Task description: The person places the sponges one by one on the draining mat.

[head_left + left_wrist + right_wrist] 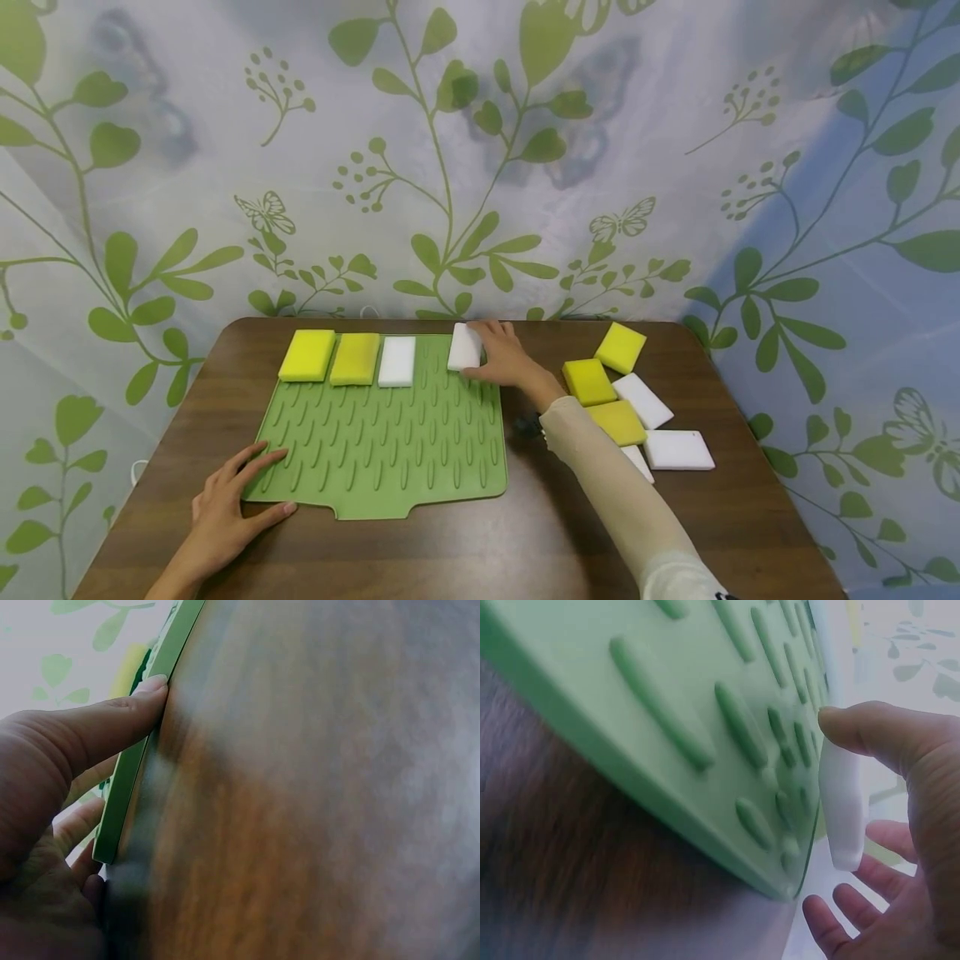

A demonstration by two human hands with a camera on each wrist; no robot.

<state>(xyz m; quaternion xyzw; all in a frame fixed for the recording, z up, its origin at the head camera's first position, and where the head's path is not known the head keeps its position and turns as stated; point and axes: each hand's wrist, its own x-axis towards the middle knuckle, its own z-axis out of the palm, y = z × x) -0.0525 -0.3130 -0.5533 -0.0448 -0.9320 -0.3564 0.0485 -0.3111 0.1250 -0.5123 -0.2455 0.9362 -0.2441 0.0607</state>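
My right hand point(502, 354) pinches a white sponge point(463, 348) between thumb and fingers at the back right part of a green ridged drying mat point(382, 450). In the right wrist view the thumb lies along one side of that sponge point(841, 802), fingertips at the other. At the mat's front left corner my left hand point(225, 508) rests with fingers spread, its thumb touching the front edge. The left wrist view shows the thumb on the green rim point(124, 787). Along the mat's back edge lie a yellow sponge point(307, 356), another yellow sponge point(355, 359) and a white sponge point(397, 362).
To the right of the mat, a loose group of yellow sponges point(588, 382) and white sponges point(678, 450) lies on the brown wooden table point(517, 542), some overlapping. My right forearm passes between the mat and this group. A leaf-patterned curtain point(465, 167) hangs behind the table.
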